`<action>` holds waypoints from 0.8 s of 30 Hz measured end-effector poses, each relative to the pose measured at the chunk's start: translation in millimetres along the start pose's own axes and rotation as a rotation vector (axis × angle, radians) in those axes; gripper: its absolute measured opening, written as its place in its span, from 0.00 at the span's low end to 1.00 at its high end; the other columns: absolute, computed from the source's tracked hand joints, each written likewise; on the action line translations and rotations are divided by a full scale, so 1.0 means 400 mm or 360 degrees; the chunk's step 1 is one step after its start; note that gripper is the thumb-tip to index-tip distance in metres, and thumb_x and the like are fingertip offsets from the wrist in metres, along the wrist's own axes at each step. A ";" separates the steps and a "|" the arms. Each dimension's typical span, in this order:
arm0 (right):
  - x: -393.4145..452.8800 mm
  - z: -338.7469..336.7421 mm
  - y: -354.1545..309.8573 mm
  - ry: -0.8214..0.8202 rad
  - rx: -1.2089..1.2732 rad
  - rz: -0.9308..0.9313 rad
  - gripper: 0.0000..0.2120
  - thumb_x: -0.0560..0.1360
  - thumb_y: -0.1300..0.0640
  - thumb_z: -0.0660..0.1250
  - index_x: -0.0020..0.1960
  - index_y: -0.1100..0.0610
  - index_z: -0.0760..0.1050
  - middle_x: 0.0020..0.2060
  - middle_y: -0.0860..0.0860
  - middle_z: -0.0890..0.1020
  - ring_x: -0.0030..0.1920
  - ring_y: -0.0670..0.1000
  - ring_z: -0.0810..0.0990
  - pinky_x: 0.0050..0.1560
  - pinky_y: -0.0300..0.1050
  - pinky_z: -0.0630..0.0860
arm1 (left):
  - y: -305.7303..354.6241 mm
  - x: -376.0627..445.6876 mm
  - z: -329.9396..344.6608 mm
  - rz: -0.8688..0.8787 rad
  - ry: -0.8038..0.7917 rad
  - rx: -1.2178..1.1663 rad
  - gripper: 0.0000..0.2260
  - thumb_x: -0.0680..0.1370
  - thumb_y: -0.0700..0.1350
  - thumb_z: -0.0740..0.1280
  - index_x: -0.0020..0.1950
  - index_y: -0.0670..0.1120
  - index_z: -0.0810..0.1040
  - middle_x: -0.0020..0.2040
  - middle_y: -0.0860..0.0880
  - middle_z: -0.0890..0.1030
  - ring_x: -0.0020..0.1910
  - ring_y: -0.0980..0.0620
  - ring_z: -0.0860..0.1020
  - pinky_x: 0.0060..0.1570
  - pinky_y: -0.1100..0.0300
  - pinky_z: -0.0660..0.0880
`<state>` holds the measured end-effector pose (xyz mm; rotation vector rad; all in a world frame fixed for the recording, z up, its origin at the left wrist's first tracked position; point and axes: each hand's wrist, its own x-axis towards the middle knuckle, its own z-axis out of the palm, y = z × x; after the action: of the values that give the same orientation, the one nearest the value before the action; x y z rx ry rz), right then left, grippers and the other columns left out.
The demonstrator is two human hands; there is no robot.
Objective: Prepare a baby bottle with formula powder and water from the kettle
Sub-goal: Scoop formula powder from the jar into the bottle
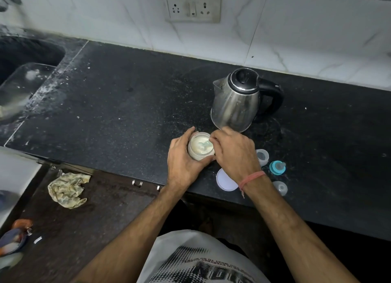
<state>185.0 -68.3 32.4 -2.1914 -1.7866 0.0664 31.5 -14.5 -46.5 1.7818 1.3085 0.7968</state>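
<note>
A small clear jar of pale formula powder (200, 148) stands open on the black counter (118, 105), with a light green scoop (204, 144) lying in the powder. My left hand (186, 162) is wrapped around the jar's left side. My right hand (234, 153) reaches into the jar's mouth from the right, fingertips at the scoop. The jar's white lid (225, 182) lies flat by my right wrist. The steel kettle (239, 100) with a black handle stands just behind. The open baby bottle (262, 156), its teal teat ring (277, 167) and clear cap (280, 188) sit to the right.
A dark sink (25, 56) with a steel tray lies at the far left. A wall socket plate (192, 5) sits on the white tiles behind. Below the counter edge, a crumpled cloth (67, 189) lies on the floor.
</note>
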 end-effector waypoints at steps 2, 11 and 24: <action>-0.006 0.009 0.005 0.0037 0.0010 -0.0031 0.12 0.88 0.48 0.63 0.55 0.51 0.83 0.48 0.47 0.81 0.50 0.53 0.83 0.42 0.53 0.81 | 0.003 0.000 -0.001 -0.0001 0.0000 -0.0003 0.51 0.64 0.73 0.80 0.83 0.52 0.77 0.70 0.61 0.83 0.69 0.56 0.76 0.67 0.67 0.70; -0.031 0.053 0.028 0.0274 0.0077 -0.0168 0.08 0.87 0.52 0.67 0.54 0.52 0.83 0.45 0.48 0.80 0.45 0.53 0.83 0.33 0.53 0.79 | -0.002 0.001 0.001 0.0003 -0.0008 0.0007 0.48 0.66 0.71 0.81 0.82 0.52 0.77 0.70 0.61 0.83 0.70 0.55 0.76 0.70 0.59 0.74; -0.037 0.070 0.023 0.0382 0.0435 0.0025 0.05 0.85 0.53 0.71 0.54 0.53 0.85 0.45 0.47 0.83 0.41 0.52 0.84 0.39 0.54 0.82 | -0.004 -0.001 0.000 -0.0020 -0.0024 0.0014 0.47 0.68 0.69 0.81 0.83 0.53 0.76 0.71 0.60 0.83 0.72 0.57 0.75 0.72 0.55 0.76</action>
<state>183.9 -78.4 1.0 -1.9314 -1.5313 0.0454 30.5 -14.5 -47.8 1.7813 1.3140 0.7705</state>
